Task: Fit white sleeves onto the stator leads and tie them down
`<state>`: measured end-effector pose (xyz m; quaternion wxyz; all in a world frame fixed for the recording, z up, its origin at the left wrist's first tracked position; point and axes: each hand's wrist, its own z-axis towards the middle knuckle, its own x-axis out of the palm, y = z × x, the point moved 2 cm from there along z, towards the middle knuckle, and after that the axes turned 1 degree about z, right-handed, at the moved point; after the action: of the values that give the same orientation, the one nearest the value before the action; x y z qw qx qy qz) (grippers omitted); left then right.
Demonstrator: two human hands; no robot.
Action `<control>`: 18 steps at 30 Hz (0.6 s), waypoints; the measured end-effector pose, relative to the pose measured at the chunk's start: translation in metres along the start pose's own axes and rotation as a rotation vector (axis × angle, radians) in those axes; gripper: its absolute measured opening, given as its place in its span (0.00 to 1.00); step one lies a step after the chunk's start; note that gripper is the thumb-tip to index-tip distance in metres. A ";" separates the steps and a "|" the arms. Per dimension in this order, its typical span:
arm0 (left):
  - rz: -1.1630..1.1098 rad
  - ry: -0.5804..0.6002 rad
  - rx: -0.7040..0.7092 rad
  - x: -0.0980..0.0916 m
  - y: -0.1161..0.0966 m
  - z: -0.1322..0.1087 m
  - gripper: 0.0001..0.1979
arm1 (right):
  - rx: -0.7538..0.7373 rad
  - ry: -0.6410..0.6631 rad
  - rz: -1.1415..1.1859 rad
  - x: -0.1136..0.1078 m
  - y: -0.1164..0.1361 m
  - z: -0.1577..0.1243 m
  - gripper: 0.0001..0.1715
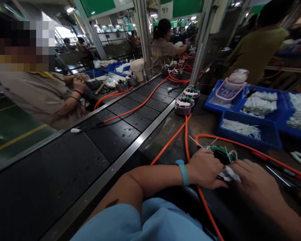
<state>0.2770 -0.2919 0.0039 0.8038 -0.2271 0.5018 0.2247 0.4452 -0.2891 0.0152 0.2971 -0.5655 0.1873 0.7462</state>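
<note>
A round motor stator [223, 154] with green trim and white leads lies on the dark workbench in front of me. My left hand [205, 168], with a blue band at the wrist, curls closed against the stator's near side. My right hand [253, 180] rests just right of it, fingers bent onto a white crumpled piece [229, 174] pinched between both hands. An orange cable [251, 149] loops around the stator and runs under my left wrist.
A black conveyor belt [115, 130] runs along my left. Two finished stators [184, 104] stand at its edge. Blue bins [248, 129] with white sleeves sit at the right, with a clear bottle [234, 85]. A person [40, 97] sits across the belt; others work farther back.
</note>
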 end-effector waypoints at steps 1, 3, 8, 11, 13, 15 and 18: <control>-0.009 -0.007 0.001 0.002 -0.001 -0.001 0.26 | 0.012 -0.011 -0.005 0.005 -0.005 0.001 0.08; -0.014 -0.013 0.006 0.006 -0.004 -0.002 0.25 | 0.055 -0.039 0.002 0.014 -0.013 0.001 0.11; 0.023 0.013 0.004 -0.006 -0.006 -0.005 0.25 | 0.094 -0.023 0.179 0.022 -0.019 -0.002 0.18; 0.012 0.101 0.180 -0.026 0.012 -0.002 0.20 | 0.133 -0.094 0.292 0.020 -0.015 -0.004 0.19; 0.004 0.145 0.301 -0.035 0.026 0.002 0.15 | 0.134 -0.177 0.323 0.019 -0.014 -0.003 0.18; -0.014 0.194 0.306 -0.036 0.033 0.007 0.12 | 0.123 -0.211 0.370 0.020 -0.019 -0.001 0.17; -0.023 0.194 0.144 -0.026 0.025 0.011 0.15 | 0.106 -0.185 0.448 0.018 -0.036 0.002 0.18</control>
<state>0.2602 -0.2693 0.0281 0.7684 -0.1952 0.5893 0.1556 0.4641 -0.2567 0.0010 0.1696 -0.4227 0.3188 0.8312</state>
